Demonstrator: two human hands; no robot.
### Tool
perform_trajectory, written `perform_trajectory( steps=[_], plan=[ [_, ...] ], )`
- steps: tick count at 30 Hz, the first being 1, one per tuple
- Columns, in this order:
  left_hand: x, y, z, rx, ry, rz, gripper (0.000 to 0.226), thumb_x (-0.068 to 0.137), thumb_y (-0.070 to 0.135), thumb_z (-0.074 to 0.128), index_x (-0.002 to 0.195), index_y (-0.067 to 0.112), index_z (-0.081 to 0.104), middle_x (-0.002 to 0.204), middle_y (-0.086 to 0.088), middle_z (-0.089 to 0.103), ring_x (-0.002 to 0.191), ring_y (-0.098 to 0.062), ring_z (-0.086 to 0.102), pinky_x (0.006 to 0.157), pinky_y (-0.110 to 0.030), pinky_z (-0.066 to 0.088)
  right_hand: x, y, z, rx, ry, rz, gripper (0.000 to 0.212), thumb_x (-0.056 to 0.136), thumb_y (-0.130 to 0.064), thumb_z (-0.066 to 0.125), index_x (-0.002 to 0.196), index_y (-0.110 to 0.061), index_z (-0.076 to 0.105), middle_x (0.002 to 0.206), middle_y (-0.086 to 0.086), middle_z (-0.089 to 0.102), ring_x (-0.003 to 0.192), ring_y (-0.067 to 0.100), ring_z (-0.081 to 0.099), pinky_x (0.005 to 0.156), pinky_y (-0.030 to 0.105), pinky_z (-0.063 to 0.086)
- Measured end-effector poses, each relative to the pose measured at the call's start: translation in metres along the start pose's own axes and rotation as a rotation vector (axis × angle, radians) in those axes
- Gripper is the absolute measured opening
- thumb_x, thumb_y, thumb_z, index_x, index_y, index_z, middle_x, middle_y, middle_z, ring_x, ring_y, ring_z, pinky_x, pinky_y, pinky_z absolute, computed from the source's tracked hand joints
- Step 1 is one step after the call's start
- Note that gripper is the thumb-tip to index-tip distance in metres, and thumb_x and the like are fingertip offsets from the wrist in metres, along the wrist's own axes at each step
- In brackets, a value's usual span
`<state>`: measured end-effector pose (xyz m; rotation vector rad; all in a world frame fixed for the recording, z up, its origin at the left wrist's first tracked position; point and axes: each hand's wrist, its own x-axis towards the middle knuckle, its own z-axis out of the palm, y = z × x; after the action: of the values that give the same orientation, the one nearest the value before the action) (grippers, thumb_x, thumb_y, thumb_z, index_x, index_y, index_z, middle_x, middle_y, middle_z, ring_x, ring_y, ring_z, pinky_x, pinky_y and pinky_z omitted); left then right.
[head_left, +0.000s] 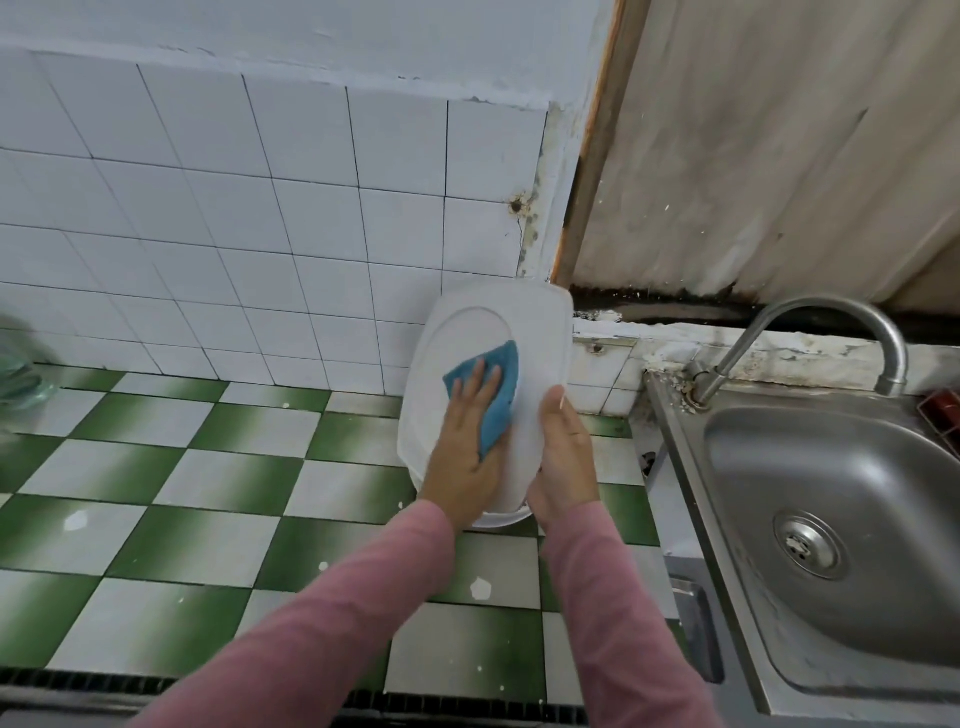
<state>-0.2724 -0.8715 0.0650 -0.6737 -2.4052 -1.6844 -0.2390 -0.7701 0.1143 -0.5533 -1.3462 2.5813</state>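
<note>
One white plastic lid (467, 332) is held almost upright above the green and white tiled worktop (208, 467). It is close to the tiled wall (260, 208) and just to the left of the steel sink (831, 493) with its tap (810, 322). Its lower edge is near the worktop, but I cannot tell if it touches.

The left hand (465, 447) lies flat with straight fingers and presses a blue cloth (501, 384) against the face of the lid. The right hand (563, 457) grasps the right edge of the lid from the side, and most of its fingers are hidden behind.

I judge the lid to be light and thin, so it will probably bend a little under the pressing hand. It may also be wet and slippery, though this is not clear to see. The best place to hold is the rim at the side, with support behind the spot where the cloth rubs. The cloth looks soft and should follow the surface easily.
</note>
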Motion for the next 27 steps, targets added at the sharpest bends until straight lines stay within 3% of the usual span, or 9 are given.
perform_trajectory(
  steps=[3, 5, 8, 10, 12, 14, 18, 23, 27],
  plan=[
    [0.019, 0.006, -0.005, 0.013, -0.072, 0.011, 0.059, 0.103, 0.037, 0.042, 0.151, 0.044, 0.009, 0.162, 0.02, 0.003, 0.151, -0.007, -0.003, 0.124, -0.043, 0.006, -0.003, 0.003, -0.005, -0.05, -0.021, 0.032, 0.06, 0.086, -0.052, 0.055, 0.129, -0.01, 0.062, 0.126, 0.016, 0.067, 0.118, 0.036, 0.064, 0.103, 0.056, 0.049],
    [0.039, 0.01, -0.018, 0.041, -0.033, -0.026, 0.056, 0.103, 0.04, 0.041, 0.147, 0.049, 0.008, 0.16, 0.021, 0.004, 0.151, -0.008, 0.0, 0.124, -0.045, 0.008, -0.006, 0.005, -0.007, -0.076, -0.025, 0.061, 0.064, 0.082, -0.055, 0.057, 0.131, -0.014, 0.062, 0.131, 0.013, 0.065, 0.118, 0.034, 0.063, 0.1, 0.056, 0.051],
    [0.051, 0.015, -0.025, 0.092, 0.003, -0.04, 0.057, 0.099, 0.051, 0.037, 0.152, 0.041, 0.017, 0.162, 0.018, 0.009, 0.15, -0.01, 0.005, 0.123, -0.048, 0.014, -0.006, 0.005, -0.004, -0.159, -0.003, 0.028, 0.065, 0.08, -0.066, 0.062, 0.125, -0.02, 0.067, 0.144, 0.013, 0.055, 0.125, 0.032, 0.059, 0.098, 0.053, 0.053],
    [0.04, 0.015, -0.021, 0.146, -0.067, 0.05, 0.061, 0.098, 0.054, 0.036, 0.154, 0.037, 0.018, 0.161, 0.021, 0.006, 0.151, -0.014, 0.003, 0.122, -0.051, 0.015, -0.005, -0.002, -0.002, -0.217, -0.014, -0.026, 0.044, 0.095, -0.054, 0.051, 0.113, -0.018, 0.071, 0.124, 0.013, 0.068, 0.113, 0.032, 0.066, 0.095, 0.053, 0.055],
    [0.031, 0.012, -0.02, 0.23, -0.137, 0.162, 0.061, 0.099, 0.051, 0.035, 0.155, 0.036, 0.016, 0.162, 0.02, 0.004, 0.152, -0.017, 0.002, 0.122, -0.051, 0.015, -0.005, -0.01, -0.003, -0.273, -0.036, -0.061, 0.038, 0.102, -0.045, 0.043, 0.108, -0.02, 0.071, 0.108, 0.01, 0.075, 0.105, 0.032, 0.07, 0.093, 0.053, 0.056],
    [0.039, 0.011, -0.022, 0.246, -0.131, 0.162, 0.06, 0.098, 0.051, 0.033, 0.154, 0.038, 0.016, 0.162, 0.018, 0.007, 0.151, -0.017, 0.005, 0.122, -0.05, 0.016, -0.007, -0.015, -0.001, -0.342, -0.053, -0.104, 0.042, 0.098, -0.051, 0.044, 0.104, -0.02, 0.072, 0.105, 0.012, 0.075, 0.103, 0.035, 0.069, 0.093, 0.056, 0.055],
    [0.054, 0.02, -0.023, 0.044, 0.047, -0.039, 0.059, 0.095, 0.052, 0.031, 0.15, 0.032, 0.031, 0.157, 0.008, 0.026, 0.147, -0.014, 0.021, 0.12, -0.047, 0.023, -0.012, -0.018, 0.009, -0.488, -0.065, -0.149, 0.056, 0.085, -0.064, 0.043, 0.095, -0.017, 0.073, 0.101, 0.016, 0.074, 0.101, 0.038, 0.068, 0.091, 0.056, 0.055],
    [0.046, 0.018, -0.02, 0.156, -0.099, 0.214, 0.054, 0.098, 0.047, 0.034, 0.15, 0.032, 0.03, 0.16, 0.01, 0.022, 0.151, -0.015, 0.009, 0.124, -0.04, 0.011, -0.01, -0.024, 0.004, -0.454, -0.061, -0.15, 0.052, 0.094, -0.055, 0.044, 0.103, -0.013, 0.073, 0.101, 0.016, 0.074, 0.099, 0.033, 0.069, 0.093, 0.055, 0.054],
    [0.07, 0.017, -0.029, 0.082, -0.011, -0.022, 0.064, 0.094, 0.056, 0.028, 0.151, 0.027, 0.031, 0.156, 0.005, 0.028, 0.145, -0.013, 0.024, 0.12, -0.046, 0.021, -0.01, -0.02, 0.008, -0.511, -0.013, -0.178, 0.049, 0.103, -0.045, 0.043, 0.095, -0.007, 0.073, 0.091, 0.018, 0.073, 0.083, 0.026, 0.066, 0.086, 0.055, 0.054]
  ],
)
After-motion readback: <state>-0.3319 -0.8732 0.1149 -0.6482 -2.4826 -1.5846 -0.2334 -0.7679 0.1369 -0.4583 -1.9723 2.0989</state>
